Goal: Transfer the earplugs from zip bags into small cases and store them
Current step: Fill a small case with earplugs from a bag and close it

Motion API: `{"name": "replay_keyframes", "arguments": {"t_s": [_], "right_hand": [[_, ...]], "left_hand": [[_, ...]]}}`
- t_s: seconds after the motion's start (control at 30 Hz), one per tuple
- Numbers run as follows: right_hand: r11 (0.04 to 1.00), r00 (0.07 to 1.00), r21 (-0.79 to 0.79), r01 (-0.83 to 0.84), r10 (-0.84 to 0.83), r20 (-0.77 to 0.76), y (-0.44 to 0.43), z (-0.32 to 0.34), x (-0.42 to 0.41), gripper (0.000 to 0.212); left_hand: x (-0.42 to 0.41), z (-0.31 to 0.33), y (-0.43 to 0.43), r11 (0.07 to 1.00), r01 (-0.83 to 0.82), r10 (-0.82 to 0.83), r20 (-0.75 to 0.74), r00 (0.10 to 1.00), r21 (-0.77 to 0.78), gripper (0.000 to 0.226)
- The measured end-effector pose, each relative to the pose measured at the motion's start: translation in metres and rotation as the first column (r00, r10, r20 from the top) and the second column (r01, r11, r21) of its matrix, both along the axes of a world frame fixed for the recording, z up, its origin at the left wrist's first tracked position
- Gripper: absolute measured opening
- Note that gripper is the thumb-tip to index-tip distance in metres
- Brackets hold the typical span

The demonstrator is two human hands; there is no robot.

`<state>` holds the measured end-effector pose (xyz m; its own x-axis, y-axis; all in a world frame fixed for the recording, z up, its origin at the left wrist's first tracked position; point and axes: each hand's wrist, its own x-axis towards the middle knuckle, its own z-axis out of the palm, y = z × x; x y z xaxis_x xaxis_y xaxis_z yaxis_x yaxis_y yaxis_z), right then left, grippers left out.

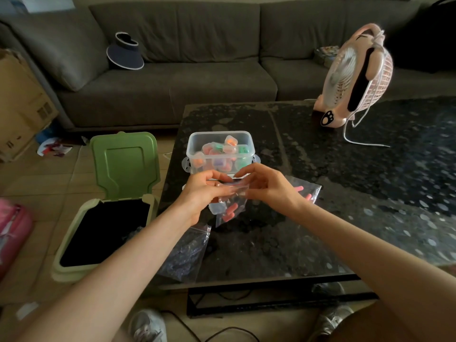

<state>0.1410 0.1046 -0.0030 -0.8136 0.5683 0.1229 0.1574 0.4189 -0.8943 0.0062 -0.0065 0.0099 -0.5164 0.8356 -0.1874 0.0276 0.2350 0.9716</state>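
Clutter rings the work: at nine o'clock from the hands a green bin [74,245] stands on the floor, its lid [124,164] tipped back and a dark liner inside; at two o'clock a pink fan [357,77] sits on the far part of the table, its white cord [355,142] trailing toward three; at seven o'clock a crumpled clear bag [187,253] lies over the table's near edge, partly hidden by the left forearm; the right hand [269,187] covers most of a second zip bag [312,191] lying flat at three o'clock, leaving only its far corner and a few pink earplugs [299,188] in sight. At twelve o'clock, just beyond the fingertips, a clear tub [249,144] stands open-topped and holds small cases [230,144], translucent, with orange, green and purple showing through; a zip bag [237,193] hangs above the table between the hands; the left hand [204,191] pinches its top edge from nine o'clock and the right hand pinches it from three, fingers curled; further pink earplugs sit in its lower half. The table [345,181] is dark, speckled and glossy; a grey sofa [172,45] runs across at twelve o'clock with a dark visor hat [125,54] on its seat at eleven; a cardboard box [19,102] stands at ten; the floor is tiled; two pale shoes [148,324] show at six.
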Motion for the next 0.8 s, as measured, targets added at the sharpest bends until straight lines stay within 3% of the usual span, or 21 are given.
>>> {"name": "replay_keyframes", "arguments": {"t_s": [0.1, 0.63, 0.8], "right_hand": [[0.996, 0.999, 0.070, -0.046, 0.045, 0.022, -0.0007, -0.0023, -0.0011, 0.027], [0.996, 0.996, 0.038, -0.086, 0.085, 0.021, -0.0016, 0.0014, 0.0009, 0.022], [0.995, 0.993, 0.054, -0.085, 0.080, 0.090, -0.0012, -0.0011, -0.0001, 0.013]], "left_hand": [[0.0016, -0.0014, 0.0010, 1.000, -0.017, 0.017, -0.044, 0.999, -0.003, 0.030], [0.0001, -0.0067, 0.0014, 0.999, 0.015, -0.024, -0.282, 0.959, -0.031, 0.035], [-0.0007, -0.0094, 0.0010, 0.990, 0.137, -0.114, -0.416, 0.902, 0.026, 0.033]]}}
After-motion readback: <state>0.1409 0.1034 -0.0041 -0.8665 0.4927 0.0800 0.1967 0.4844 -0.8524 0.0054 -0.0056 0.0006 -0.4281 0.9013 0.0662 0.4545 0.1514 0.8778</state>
